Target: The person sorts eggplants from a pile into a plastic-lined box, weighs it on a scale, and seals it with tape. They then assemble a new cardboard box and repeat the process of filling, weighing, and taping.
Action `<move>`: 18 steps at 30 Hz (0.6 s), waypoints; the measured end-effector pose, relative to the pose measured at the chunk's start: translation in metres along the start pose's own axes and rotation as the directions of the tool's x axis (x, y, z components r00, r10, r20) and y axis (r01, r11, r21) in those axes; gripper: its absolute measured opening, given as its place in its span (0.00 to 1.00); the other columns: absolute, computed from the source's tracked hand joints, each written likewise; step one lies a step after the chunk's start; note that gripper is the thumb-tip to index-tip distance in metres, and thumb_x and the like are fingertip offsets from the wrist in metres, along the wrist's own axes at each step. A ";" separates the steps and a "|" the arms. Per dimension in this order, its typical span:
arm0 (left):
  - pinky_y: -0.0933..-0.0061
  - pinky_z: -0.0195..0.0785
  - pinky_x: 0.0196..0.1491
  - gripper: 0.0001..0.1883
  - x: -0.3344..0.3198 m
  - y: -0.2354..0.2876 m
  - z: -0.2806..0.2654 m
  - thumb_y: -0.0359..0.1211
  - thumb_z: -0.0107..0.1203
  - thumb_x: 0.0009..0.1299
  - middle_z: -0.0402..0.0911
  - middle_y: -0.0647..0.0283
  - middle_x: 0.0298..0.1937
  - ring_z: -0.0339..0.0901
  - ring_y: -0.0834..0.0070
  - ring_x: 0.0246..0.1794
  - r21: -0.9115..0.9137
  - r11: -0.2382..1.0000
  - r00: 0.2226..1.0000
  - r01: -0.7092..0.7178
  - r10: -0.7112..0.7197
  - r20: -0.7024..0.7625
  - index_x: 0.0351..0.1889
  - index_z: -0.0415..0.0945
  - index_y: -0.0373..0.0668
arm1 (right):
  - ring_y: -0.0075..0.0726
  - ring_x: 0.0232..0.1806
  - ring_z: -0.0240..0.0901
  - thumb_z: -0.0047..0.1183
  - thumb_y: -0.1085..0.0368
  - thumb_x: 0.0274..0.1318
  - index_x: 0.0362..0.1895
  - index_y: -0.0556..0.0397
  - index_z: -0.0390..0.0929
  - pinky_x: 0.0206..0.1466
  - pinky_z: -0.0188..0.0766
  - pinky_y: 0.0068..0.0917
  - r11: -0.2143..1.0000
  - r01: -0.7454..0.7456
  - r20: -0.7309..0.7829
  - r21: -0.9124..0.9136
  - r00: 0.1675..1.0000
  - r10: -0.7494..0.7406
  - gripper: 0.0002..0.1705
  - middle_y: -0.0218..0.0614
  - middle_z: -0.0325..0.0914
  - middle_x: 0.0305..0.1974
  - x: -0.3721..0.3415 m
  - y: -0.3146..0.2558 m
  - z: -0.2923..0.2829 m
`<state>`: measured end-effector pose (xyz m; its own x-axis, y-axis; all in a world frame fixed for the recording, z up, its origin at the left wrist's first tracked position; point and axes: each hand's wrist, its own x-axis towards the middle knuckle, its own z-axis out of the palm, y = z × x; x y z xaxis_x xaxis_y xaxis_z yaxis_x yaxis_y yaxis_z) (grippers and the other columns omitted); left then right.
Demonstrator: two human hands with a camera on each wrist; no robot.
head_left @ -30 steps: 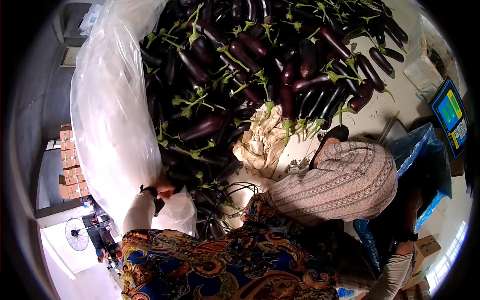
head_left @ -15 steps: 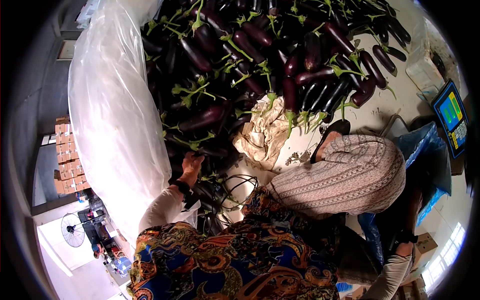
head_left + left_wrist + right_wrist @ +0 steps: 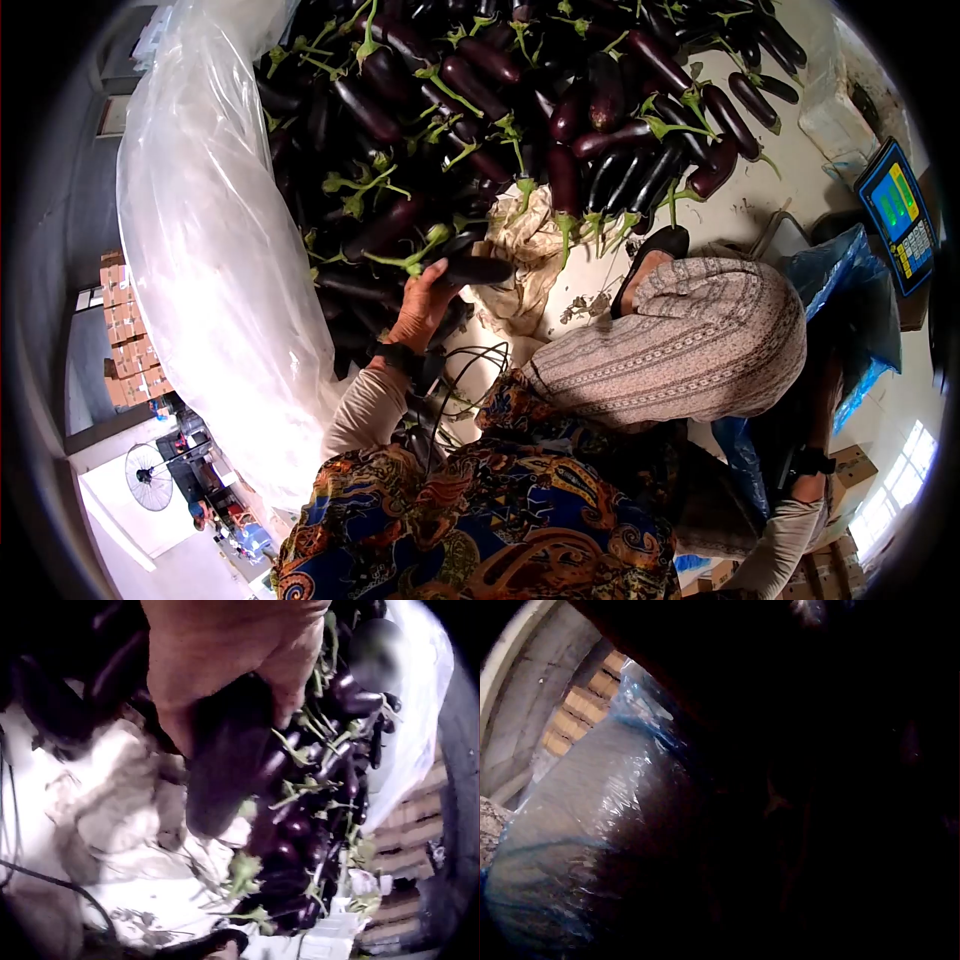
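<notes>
My left hand (image 3: 425, 303) grips a dark purple eggplant (image 3: 482, 270), held over the edge of a heap of eggplants (image 3: 590, 95). In the left wrist view the fingers and thumb of my left hand (image 3: 232, 656) are wrapped around the upper part of the eggplant (image 3: 225, 769), whose blunt end points down. My right hand (image 3: 825, 400) is in deep shadow inside a blue plastic bag (image 3: 850, 260) at my right side. The blue bag's shiny film (image 3: 607, 802) fills part of the right wrist view, and the fingers are hidden in darkness.
A large clear plastic sheet (image 3: 210, 230) borders the heap on the left. Crumpled beige cloth (image 3: 520, 255) and black cables (image 3: 475, 370) lie near my bent leg (image 3: 670, 345). A scale display (image 3: 898, 218) stands at right, near a white foam box (image 3: 850, 125). Cartons (image 3: 133, 340) are stacked far left.
My left hand has moved from the plastic sheet's edge rightward and up to the heap, and now holds an eggplant. The right arm stays at the blue bag.
</notes>
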<state>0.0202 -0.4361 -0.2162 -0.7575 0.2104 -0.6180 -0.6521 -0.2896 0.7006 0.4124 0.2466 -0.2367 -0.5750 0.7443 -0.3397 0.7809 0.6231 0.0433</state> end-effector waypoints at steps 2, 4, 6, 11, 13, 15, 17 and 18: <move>0.54 0.62 0.71 0.18 0.003 0.009 0.046 0.31 0.59 0.70 0.76 0.53 0.58 0.73 0.60 0.61 -0.041 0.999 0.988 -0.024 0.030 0.155 0.55 0.73 0.32 | 0.61 0.59 0.70 0.44 0.51 0.66 0.70 0.46 0.61 0.58 0.69 0.50 0.999 0.017 -0.037 0.028 0.999 -0.016 0.31 0.54 0.71 0.60 -0.001 0.008 -0.004; 0.53 0.57 0.74 0.18 0.021 0.014 0.064 0.27 0.59 0.68 0.76 0.53 0.59 0.70 0.58 0.65 -0.178 0.982 0.979 0.060 -0.023 0.203 0.55 0.74 0.34 | 0.61 0.56 0.72 0.46 0.53 0.66 0.66 0.49 0.66 0.57 0.70 0.49 0.998 0.019 -0.036 0.068 0.999 -0.016 0.28 0.54 0.74 0.56 -0.012 -0.014 -0.038; 0.53 0.68 0.66 0.17 0.022 0.027 0.106 0.24 0.58 0.68 0.79 0.57 0.55 0.77 0.61 0.57 -0.240 0.970 0.964 0.041 0.025 0.263 0.55 0.73 0.39 | 0.61 0.54 0.74 0.48 0.54 0.65 0.62 0.51 0.71 0.55 0.71 0.48 0.993 0.006 -0.036 0.119 0.999 -0.002 0.25 0.54 0.77 0.53 -0.029 -0.049 -0.074; 0.52 0.62 0.71 0.18 0.003 0.049 0.222 0.25 0.58 0.68 0.78 0.53 0.57 0.74 0.58 0.61 -0.264 0.962 0.851 -0.063 0.190 0.490 0.56 0.73 0.34 | 0.46 0.40 0.80 0.50 0.57 0.66 0.53 0.57 0.78 0.47 0.74 0.38 0.901 0.197 -0.204 0.387 0.971 -0.125 0.20 0.48 0.83 0.41 -0.070 -0.113 -0.154; 0.52 0.63 0.70 0.25 -0.013 0.053 0.278 0.24 0.59 0.67 0.77 0.53 0.57 0.74 0.60 0.60 -0.297 0.946 0.777 -0.133 0.286 0.561 0.62 0.67 0.37 | 0.39 0.40 0.79 0.49 0.57 0.67 0.53 0.58 0.79 0.46 0.73 0.32 0.663 0.203 -0.130 0.720 0.979 -0.159 0.19 0.43 0.83 0.42 -0.094 -0.156 -0.208; 0.53 0.61 0.71 0.30 -0.042 0.055 0.347 0.27 0.64 0.63 0.76 0.54 0.58 0.74 0.60 0.61 -0.276 0.942 0.690 -0.194 0.330 0.644 0.64 0.66 0.40 | 0.34 0.46 0.77 0.48 0.57 0.68 0.55 0.58 0.77 0.49 0.71 0.29 0.394 0.127 -0.012 0.910 0.960 -0.281 0.20 0.39 0.81 0.48 -0.118 -0.188 -0.256; 0.56 0.60 0.72 0.35 -0.072 0.047 0.406 0.28 0.70 0.58 0.76 0.56 0.59 0.73 0.62 0.61 -0.195 0.955 0.625 -0.223 0.294 0.723 0.64 0.66 0.41 | 0.33 0.55 0.73 0.47 0.55 0.69 0.60 0.57 0.73 0.56 0.68 0.30 0.049 0.122 -0.092 0.991 0.913 -0.398 0.24 0.37 0.77 0.55 -0.131 -0.211 -0.273; 0.57 0.61 0.71 0.38 -0.086 0.041 0.432 0.26 0.71 0.55 0.76 0.56 0.59 0.74 0.63 0.61 -0.154 0.960 0.585 -0.232 0.264 0.767 0.65 0.66 0.41 | 0.33 0.57 0.71 0.46 0.51 0.69 0.61 0.57 0.71 0.59 0.66 0.32 -0.181 0.103 -0.170 0.978 0.899 -0.404 0.26 0.37 0.76 0.57 -0.125 -0.218 -0.265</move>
<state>0.0448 -0.0629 0.0198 -0.6399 0.7623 0.0968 -0.4461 -0.4711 0.7610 0.2493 0.0813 0.0451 -0.8740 0.4577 -0.1630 0.0373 -0.2712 -0.9618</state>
